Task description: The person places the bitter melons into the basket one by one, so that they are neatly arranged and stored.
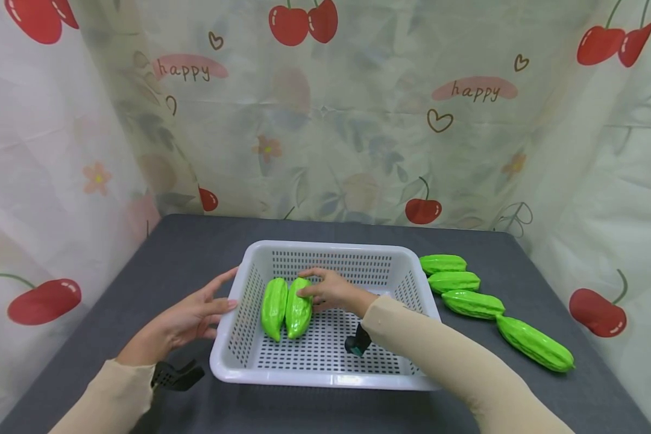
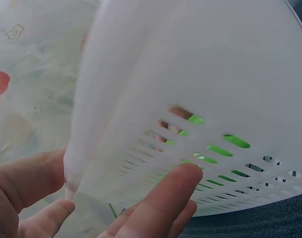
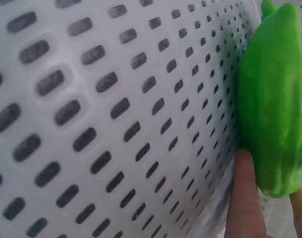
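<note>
Two bright green, ridged bitter melons lie side by side in a white perforated basket (image 1: 325,381), toward its left side. My right hand (image 1: 333,290) reaches inside and holds the upper end of the right bitter melon (image 1: 298,316). In the right wrist view, fingertips (image 3: 245,168) press at the end of that bitter melon (image 3: 274,104). The left bitter melon (image 1: 273,307) lies just beside it. At the basket's outer left side is my left hand (image 1: 187,316), fingers spread and fairly straight. Its fingers (image 2: 165,198) lie close along the slotted wall (image 2: 215,89) in the left wrist view.
Several more bitter melons (image 1: 472,304) lie in a slanting row on the dark grey table (image 1: 206,241), right of the basket; the nearest (image 1: 534,343) is the longest. A curtain (image 1: 325,120) printed with cherries hangs behind and at both sides.
</note>
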A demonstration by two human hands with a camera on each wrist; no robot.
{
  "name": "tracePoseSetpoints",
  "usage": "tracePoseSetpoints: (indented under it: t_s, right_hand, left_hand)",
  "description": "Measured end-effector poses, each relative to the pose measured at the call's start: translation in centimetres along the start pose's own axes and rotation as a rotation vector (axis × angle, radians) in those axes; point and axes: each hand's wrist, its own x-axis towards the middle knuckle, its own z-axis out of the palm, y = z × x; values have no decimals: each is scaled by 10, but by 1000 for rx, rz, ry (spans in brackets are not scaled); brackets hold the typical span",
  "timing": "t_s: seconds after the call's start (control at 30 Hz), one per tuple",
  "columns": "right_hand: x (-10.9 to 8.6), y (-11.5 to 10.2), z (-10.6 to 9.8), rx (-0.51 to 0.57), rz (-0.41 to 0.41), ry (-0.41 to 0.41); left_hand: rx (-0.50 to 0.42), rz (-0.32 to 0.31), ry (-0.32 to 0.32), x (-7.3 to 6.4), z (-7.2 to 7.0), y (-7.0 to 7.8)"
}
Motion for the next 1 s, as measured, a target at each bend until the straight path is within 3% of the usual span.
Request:
tracePoseSetpoints:
  t_s: [0.47, 1.0]
  right_hand:
    - [9, 6, 3, -3, -10, -6]
    - [7, 6, 3, -9, -13, -16]
  left_hand:
    - [-3, -3, 15, 0, 0, 0]
    - [-6, -5, 4, 0, 0, -2]
